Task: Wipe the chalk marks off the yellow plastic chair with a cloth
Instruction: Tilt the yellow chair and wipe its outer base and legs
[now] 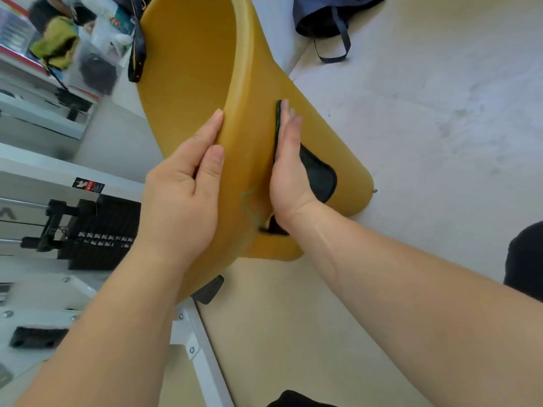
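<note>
The yellow plastic chair (205, 69) fills the middle of the head view, its shell tilted on edge. My left hand (182, 186) grips the chair's curved rim, fingers over the edge and thumb against the outer face. My right hand (289, 168) lies flat with straight fingers on a dark cloth (320, 174), pressing it against the chair's outer surface. The cloth shows beside and below the palm. A faint green chalk line (248, 208) runs on the yellow plastic between the two hands.
A dark blue bag with straps (329, 19) lies on the pale floor (440, 113) at the top right. White metal frames and a black weight stack (100, 230) stand at the left. A black strap (136, 48) hangs by the chair's upper edge.
</note>
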### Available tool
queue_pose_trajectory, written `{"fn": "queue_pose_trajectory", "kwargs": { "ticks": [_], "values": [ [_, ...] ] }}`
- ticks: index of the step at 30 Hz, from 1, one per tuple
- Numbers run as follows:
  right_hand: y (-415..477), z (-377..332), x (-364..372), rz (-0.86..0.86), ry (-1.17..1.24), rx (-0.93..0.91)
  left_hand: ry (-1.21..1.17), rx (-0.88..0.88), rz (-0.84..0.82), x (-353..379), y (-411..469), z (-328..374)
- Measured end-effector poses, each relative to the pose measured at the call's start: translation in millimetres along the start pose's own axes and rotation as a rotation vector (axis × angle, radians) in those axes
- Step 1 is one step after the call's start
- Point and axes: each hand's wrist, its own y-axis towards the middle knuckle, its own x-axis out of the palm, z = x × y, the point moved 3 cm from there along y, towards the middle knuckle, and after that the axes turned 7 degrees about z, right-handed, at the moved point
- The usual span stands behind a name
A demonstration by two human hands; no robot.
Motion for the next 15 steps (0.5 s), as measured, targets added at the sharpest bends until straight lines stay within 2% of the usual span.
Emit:
{"fn": "queue_pose_trajectory", "kwargs": {
  "ticks": [4,5,7,9,13,15],
  "values": [
    [-39.7,13.0,-0.4,-0.110,-0.187,-0.214,-0.002,-0.031,0.006,1.2,0.2,4.9],
    [-62.4,24.5,1.1,-0.149,-0.174,-0.215,-0.006,-0.044,0.005,1.3,-0.7,5.5],
    [-103.9,43.0,5.9,-0.222,-0.124,-0.093,-0.003,-0.073,0.003,1.5,-1.7,5.8],
    [-107.1,47.8,9.7,-0.272,-0.133,-0.001,0.004,-0.086,-0.001,2.0,-2.5,5.6],
    [-28.9,14.4,-1.6,-0.093,-0.105,-0.060,-0.048,-0.117,-0.012,0.3,-3.1,2.4],
    [5.7,3.8,-8.8,-0.056,-0.143,-0.127,-0.078,-0.132,-0.021,0.0,-2.4,0.7]
  ]
}}
